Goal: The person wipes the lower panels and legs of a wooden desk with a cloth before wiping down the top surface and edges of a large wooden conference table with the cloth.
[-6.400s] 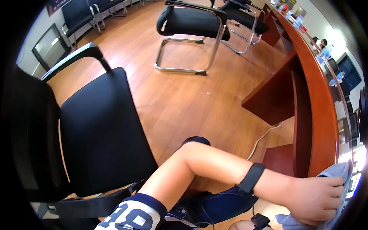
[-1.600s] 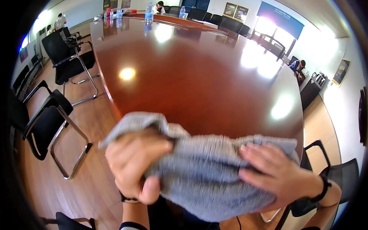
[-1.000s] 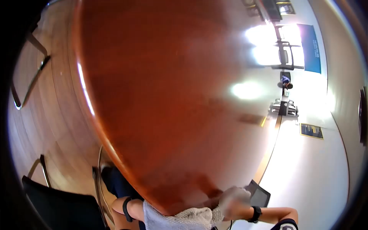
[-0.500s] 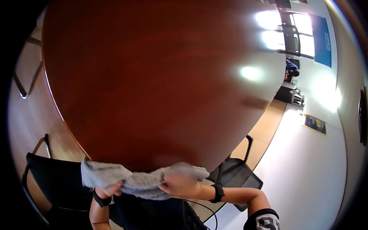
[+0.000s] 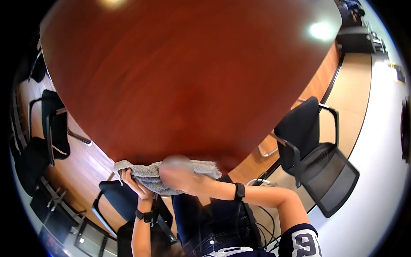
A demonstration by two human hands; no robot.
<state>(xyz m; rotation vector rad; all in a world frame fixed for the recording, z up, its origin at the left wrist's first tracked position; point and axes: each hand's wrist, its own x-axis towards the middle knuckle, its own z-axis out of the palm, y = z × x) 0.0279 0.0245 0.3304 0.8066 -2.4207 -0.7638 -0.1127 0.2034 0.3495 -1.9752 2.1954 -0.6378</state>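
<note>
A grey towel (image 5: 147,174), bunched into a long folded strip, lies along the near edge of the brown table (image 5: 192,85). At its left end my left hand (image 5: 136,185) has its fingers curled around the lower edge, from below. My right hand (image 5: 182,176) reaches across from the right and grips the middle of the towel from above. A round blur covers part of that hand, so its fingertips are hidden. The towel's right end extends past the right hand.
A black mesh chair (image 5: 310,150) stands to the right of the table, with cables (image 5: 267,218) on the floor near it. Another chair (image 5: 115,199) is close by my left arm. More chairs (image 5: 53,124) line the left side.
The view has turned and tilted, showing more of the floor and chairs. Both hands remain on the towel, which now looks shorter and more bunched. My left-hand fingers show more clearly.
</note>
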